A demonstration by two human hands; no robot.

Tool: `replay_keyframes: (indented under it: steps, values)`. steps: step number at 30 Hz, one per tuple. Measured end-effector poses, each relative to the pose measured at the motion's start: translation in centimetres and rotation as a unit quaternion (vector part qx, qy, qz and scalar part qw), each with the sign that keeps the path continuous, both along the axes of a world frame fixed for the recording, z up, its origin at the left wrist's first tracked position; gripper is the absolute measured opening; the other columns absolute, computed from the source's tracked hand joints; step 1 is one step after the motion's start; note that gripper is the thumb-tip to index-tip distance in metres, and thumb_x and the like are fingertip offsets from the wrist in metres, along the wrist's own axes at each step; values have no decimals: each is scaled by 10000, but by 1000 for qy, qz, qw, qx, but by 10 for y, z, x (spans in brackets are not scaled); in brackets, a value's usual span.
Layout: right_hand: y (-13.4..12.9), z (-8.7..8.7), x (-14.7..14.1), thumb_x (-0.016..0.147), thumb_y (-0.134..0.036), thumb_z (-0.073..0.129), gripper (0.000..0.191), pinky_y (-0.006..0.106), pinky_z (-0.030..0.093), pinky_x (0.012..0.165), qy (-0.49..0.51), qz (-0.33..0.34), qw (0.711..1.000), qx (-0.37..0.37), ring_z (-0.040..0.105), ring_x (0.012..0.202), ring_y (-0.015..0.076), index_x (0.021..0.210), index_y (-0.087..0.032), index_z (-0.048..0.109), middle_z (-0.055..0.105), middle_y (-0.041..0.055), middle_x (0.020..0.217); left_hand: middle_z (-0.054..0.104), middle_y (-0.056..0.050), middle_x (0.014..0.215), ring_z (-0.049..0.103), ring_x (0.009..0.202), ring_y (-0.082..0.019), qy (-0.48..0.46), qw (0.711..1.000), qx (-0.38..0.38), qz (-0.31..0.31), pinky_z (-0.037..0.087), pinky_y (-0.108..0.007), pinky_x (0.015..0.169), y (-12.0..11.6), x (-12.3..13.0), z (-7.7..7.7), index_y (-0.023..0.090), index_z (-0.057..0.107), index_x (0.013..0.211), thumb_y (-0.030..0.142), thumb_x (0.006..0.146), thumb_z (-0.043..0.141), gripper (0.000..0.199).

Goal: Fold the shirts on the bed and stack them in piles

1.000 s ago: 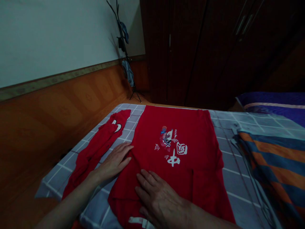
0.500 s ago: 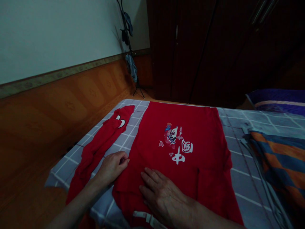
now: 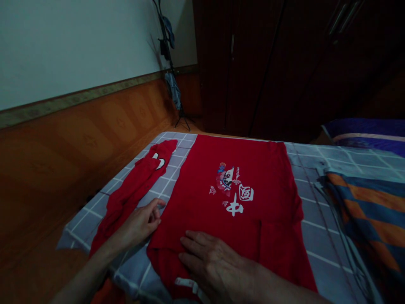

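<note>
- Red printed shirt (image 3: 202, 211): one, seen in the head view, spread on the grey checked bed cover (image 3: 319, 236), with its far edge along the bed's far edge and its near end below the right hand.
- Prints on its front: two large white characters (image 3: 234, 206), one colourful figure (image 3: 225, 179) and two small pale outlines to their left.
- White label (image 3: 186, 282): at the shirt's near end, partly covered by the right hand.
- Hands: two. The right hand (image 3: 215, 261) lies flat on the shirt's near part, fingers extended close together, gripping nothing visible.
- The left hand (image 3: 144, 221) is half-curled at the shirt's left edge, thumb and forefinger apart, with nothing visible in its grasp; whether it touches the cloth I cannot tell.
- Second red garment (image 3: 133, 185): one, lying narrow and rumpled left of the shirt, two white eye shapes (image 3: 159, 161) near its far end.
- Orange-and-blue patterned cloth (image 3: 370, 211): one, on the bed at right, well apart from both hands.
- Beyond the bed: one black stand (image 3: 181, 113) hung with several items, and dark cabinet doors (image 3: 247, 76) with three metal handles visible.
- Purple cloth (image 3: 363, 128): one, far right.
</note>
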State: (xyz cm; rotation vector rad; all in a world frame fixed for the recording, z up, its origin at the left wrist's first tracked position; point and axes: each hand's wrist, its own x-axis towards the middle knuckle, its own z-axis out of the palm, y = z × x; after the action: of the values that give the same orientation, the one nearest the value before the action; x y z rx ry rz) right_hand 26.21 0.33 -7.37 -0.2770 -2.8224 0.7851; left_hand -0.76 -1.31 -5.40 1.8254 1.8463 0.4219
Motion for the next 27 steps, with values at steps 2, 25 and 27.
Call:
replay_keyframes:
  steps: [2, 25, 27]
  values:
    - [1, 7, 0, 931, -279, 410, 412, 392, 261, 1127, -3, -14, 1000, 7, 243, 1382, 221, 1310, -129, 473, 390, 126, 1447, 616, -49, 991, 600, 928, -195, 49, 996, 70, -38, 476, -332, 844, -4, 8, 6, 205, 502, 1150, 181, 823, 463, 331]
    - [-97, 19, 154, 845, -289, 497, 696, 352, 569, 845, -96, -290, 925, 227, 470, 1251, 240, 1482, -208, 226, 406, 77, 1433, 448, 14, 1410, 478, 1258, -212, 128, 893, 128, -412, 435, -334, 1026, -45, -7, 3, 350, 332, 1424, 27, 750, 502, 767]
    - [-104, 16, 157, 810, -187, 450, 708, 351, 585, 794, -102, -285, 920, 249, 527, 1196, 239, 1482, -204, 228, 452, 72, 1398, 455, 8, 1404, 483, 1254, -210, 136, 883, 144, -425, 438, -327, 1021, -44, -6, 1, 334, 344, 1423, 1, 726, 459, 781]
